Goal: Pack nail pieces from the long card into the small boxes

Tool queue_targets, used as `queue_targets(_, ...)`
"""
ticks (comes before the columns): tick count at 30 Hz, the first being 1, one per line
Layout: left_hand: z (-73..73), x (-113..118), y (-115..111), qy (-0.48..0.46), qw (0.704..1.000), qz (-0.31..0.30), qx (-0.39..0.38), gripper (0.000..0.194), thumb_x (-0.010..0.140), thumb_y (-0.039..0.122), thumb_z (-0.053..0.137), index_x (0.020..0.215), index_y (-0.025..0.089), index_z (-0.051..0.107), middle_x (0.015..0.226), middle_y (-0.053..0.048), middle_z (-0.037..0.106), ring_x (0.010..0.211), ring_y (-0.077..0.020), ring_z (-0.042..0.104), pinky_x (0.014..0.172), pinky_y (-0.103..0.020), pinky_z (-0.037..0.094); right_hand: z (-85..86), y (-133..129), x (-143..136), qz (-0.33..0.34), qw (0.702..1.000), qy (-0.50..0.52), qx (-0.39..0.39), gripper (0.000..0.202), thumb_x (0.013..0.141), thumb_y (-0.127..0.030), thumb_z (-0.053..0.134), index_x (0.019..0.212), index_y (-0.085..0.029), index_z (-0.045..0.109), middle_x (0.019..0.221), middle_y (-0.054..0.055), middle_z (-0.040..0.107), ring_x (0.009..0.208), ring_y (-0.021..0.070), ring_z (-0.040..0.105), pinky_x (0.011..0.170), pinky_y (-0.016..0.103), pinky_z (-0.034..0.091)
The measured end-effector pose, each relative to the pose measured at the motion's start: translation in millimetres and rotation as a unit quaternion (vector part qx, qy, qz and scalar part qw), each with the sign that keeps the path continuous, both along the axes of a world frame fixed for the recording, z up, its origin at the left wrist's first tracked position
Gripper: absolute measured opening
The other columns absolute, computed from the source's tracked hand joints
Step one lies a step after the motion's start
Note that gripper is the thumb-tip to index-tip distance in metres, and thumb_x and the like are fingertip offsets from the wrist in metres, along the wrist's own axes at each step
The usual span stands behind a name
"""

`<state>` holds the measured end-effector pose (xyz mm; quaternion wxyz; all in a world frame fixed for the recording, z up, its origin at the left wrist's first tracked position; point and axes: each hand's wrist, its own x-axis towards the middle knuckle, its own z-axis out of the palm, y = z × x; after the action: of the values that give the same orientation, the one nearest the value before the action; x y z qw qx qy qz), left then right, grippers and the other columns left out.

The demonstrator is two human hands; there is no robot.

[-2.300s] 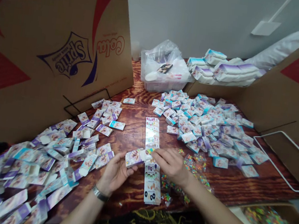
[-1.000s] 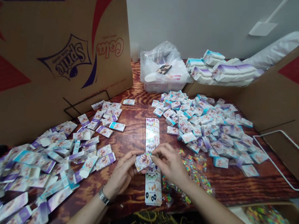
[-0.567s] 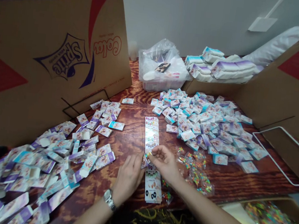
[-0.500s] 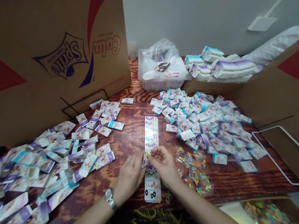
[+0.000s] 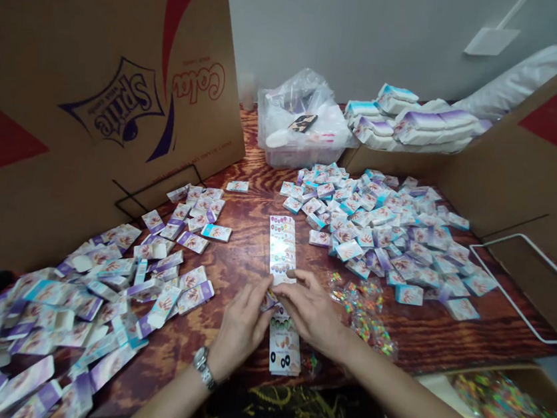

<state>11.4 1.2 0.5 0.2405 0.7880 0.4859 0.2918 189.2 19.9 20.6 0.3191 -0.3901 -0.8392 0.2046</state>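
Observation:
Over the middle of the table, my left hand (image 5: pixel 242 317) and my right hand (image 5: pixel 311 312) meet with fingertips closed on a small printed piece (image 5: pixel 269 299), which looks like a folded sheet. Most of it is hidden by my fingers. Beneath them runs a row of printed sheets (image 5: pixel 283 240) with coloured oval pictures. The near end of this row is a stack of sheets (image 5: pixel 284 350) showing black and green ovals. Small clear packets of colourful candy-like pieces (image 5: pixel 363 302) lie just right of my right hand, and a single packet (image 5: pixel 310 363) touches the stack's near right side.
Flat or open small boxes (image 5: pixel 99 282) spread across the left. Filled-looking small boxes (image 5: pixel 381 227) are heaped at the right. Large cartons (image 5: pixel 112 83) stand on both sides. At the back are a plastic-lined tub (image 5: pixel 302 158) and wrapped bundles (image 5: pixel 433 129). A carton of colourful packets (image 5: pixel 508 399) sits lower right.
My right hand's fingers have curled lower and closer to my left fingertips. The yellow bit at the right fingertips is now covered. The piles have not moved.

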Motion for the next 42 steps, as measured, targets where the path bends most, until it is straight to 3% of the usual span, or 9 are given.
queue_targets(3,1.6,0.6,-1.6,-0.006,1.000,-0.002,-0.013,0.045,0.086,0.016,0.047,0.129,0.019,0.037,0.114,-0.010,0.055,0.107,-0.0201,0.052,0.091,-0.035,0.046,2.5,4.2,-1.6,0.006,1.000,0.015,-0.002,0.026,0.088,-0.011,0.046,0.108,-0.023,0.054,0.098,0.004,0.065,0.102,0.0218,0.050,0.090,0.042,0.044)
queue_targets(7,0.0,-0.1,-4.5,-0.004,1.000,0.018,-0.001,0.048,0.085,0.015,0.048,0.130,0.018,0.034,0.115,-0.011,0.055,0.106,-0.0202,0.054,0.089,-0.035,0.047,9.9,3.1,-4.4,-0.007,0.997,0.027,-0.071,0.018,0.088,-0.016,0.048,0.103,-0.023,0.056,0.097,0.005,0.063,0.101,0.0203,0.052,0.088,0.038,0.045)
queue_targets(11,-2.8,1.7,-5.7,0.039,0.996,0.041,0.064,0.049,0.085,0.013,0.047,0.132,0.015,0.031,0.115,-0.013,0.056,0.106,-0.0219,0.055,0.089,-0.037,0.048,14.0,1.2,-5.5,-0.081,0.982,0.064,-0.160,0.013,0.086,-0.020,0.053,0.099,-0.021,0.056,0.093,0.004,0.062,0.092,0.0181,0.057,0.078,0.032,0.047)
queue_targets(15,-6.4,4.6,-4.7,0.077,0.987,0.042,0.136,0.049,0.085,0.011,0.045,0.132,0.012,0.031,0.116,-0.015,0.056,0.108,-0.0233,0.054,0.091,-0.038,0.047,13.1,3.4,-6.4,-0.110,0.975,0.063,-0.183,0.014,0.083,-0.017,0.056,0.097,-0.020,0.057,0.088,0.003,0.063,0.088,0.0175,0.058,0.076,0.030,0.046)
queue_targets(21,-9.0,4.8,-4.3,0.098,0.982,0.040,0.159,0.050,0.085,0.009,0.044,0.133,0.011,0.031,0.119,-0.016,0.055,0.112,-0.0246,0.051,0.094,-0.041,0.046,16.1,7.0,-7.1,-0.091,0.981,0.041,-0.165,0.019,0.081,-0.012,0.054,0.099,-0.020,0.055,0.084,0.002,0.061,0.086,0.0174,0.056,0.075,0.030,0.044)
queue_targets(26,-5.5,6.3,-4.8,0.056,0.992,0.053,0.102,0.049,0.083,0.010,0.046,0.131,0.012,0.033,0.116,-0.015,0.056,0.107,-0.0224,0.054,0.091,-0.038,0.048,20.3,9.0,-8.1,-0.051,0.988,0.029,-0.146,0.021,0.079,-0.010,0.053,0.098,-0.020,0.054,0.081,0.002,0.060,0.085,0.0183,0.054,0.075,0.030,0.044)
queue_targets(31,-6.3,5.7,-3.2,0.071,0.988,0.055,0.126,0.048,0.082,0.008,0.045,0.129,0.011,0.036,0.114,-0.015,0.057,0.108,-0.0230,0.054,0.092,-0.039,0.048,16.8,8.9,-8.9,-0.105,0.985,0.009,-0.137,0.010,0.080,-0.014,0.056,0.088,-0.019,0.055,0.081,0.003,0.062,0.082,0.0185,0.055,0.073,0.031,0.044)
queue_targets(38,-8.9,6.9,-2.0,0.122,0.975,0.042,0.182,0.047,0.083,0.006,0.042,0.130,0.008,0.035,0.117,-0.017,0.056,0.113,-0.0248,0.051,0.095,-0.042,0.046,11.5,1.3,-10.1,-0.097,0.990,-0.082,-0.060,0.019,0.085,-0.014,0.051,0.102,-0.020,0.057,0.090,0.006,0.064,0.088,0.0220,0.053,0.078,0.036,0.040)
queue_targets(42,-8.9,6.7,-0.9,0.131,0.974,0.048,0.178,0.050,0.083,0.006,0.041,0.133,0.011,0.033,0.121,-0.016,0.054,0.116,-0.0255,0.049,0.096,-0.043,0.046,10.7,3.1,-8.7,-0.110,0.990,-0.038,-0.080,0.021,0.084,-0.015,0.050,0.104,-0.020,0.054,0.083,0.006,0.062,0.085,0.0218,0.053,0.077,0.036,0.040)
